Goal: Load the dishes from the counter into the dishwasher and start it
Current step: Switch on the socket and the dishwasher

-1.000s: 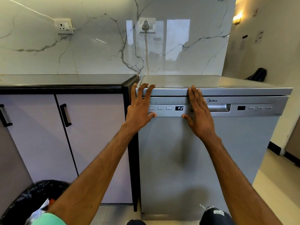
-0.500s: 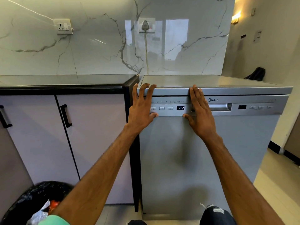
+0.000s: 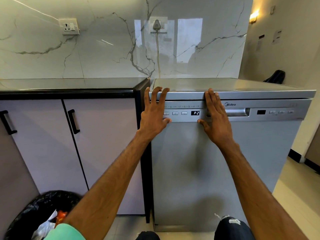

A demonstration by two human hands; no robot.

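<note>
A silver dishwasher (image 3: 199,170) stands with its door closed, right of the dark counter (image 3: 69,85). Its control panel (image 3: 184,113) has three small buttons and a display (image 3: 195,113) showing P2. My left hand (image 3: 154,115) presses flat on the door's upper left corner, fingers spread straight and reaching the top edge. My right hand (image 3: 216,118) lies flat on the panel, fingers straight, covering the left end of the recessed handle (image 3: 239,112). No dishes are in view.
Lavender cabinet doors with black handles (image 3: 73,121) sit under the counter. A black bin bag with rubbish (image 3: 39,215) is at lower left. The dishwasher's plug (image 3: 156,25) sits in a wall socket. Open floor lies to the right.
Both hands stay pressed flat on the dishwasher front. The view has drifted slightly; nothing else has visibly moved.
</note>
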